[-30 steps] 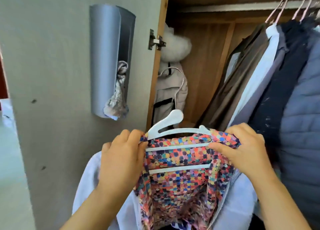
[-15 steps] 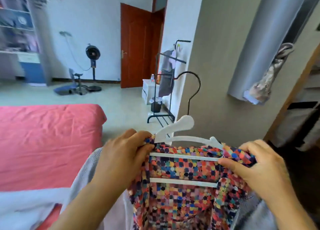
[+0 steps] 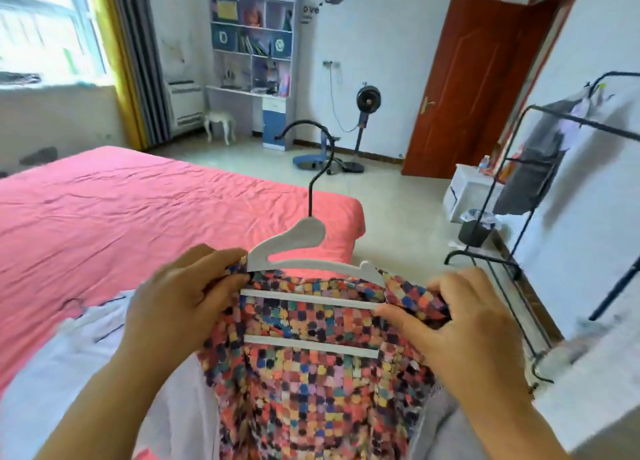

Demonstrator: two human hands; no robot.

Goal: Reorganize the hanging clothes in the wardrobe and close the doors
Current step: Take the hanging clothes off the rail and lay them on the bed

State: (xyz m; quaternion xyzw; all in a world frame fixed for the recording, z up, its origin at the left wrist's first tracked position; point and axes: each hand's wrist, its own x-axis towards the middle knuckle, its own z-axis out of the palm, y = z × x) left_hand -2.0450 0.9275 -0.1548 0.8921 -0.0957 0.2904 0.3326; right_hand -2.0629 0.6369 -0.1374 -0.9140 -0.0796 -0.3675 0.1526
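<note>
Checked garment (image 3: 311,373) held out over the pink bed (image 3: 138,217) on its white hanger (image 3: 304,248). Left hand (image 3: 183,303) and right hand (image 3: 460,324) each pinched a shoulder; long axis crosswise between them, hook pointing away, neither nearer.

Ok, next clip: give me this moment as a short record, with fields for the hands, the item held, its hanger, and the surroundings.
left hand: grips the left shoulder of the garment
right hand: pinches the right shoulder of the garment
garment: multicoloured checked fabric, draped on the hanger
hanger: white body with two crossbars, black hook, off any rail
bed: pink cover, ahead and left
rack: black frame, at right
door: red-brown, across the room
wardrobe: not in view
</note>
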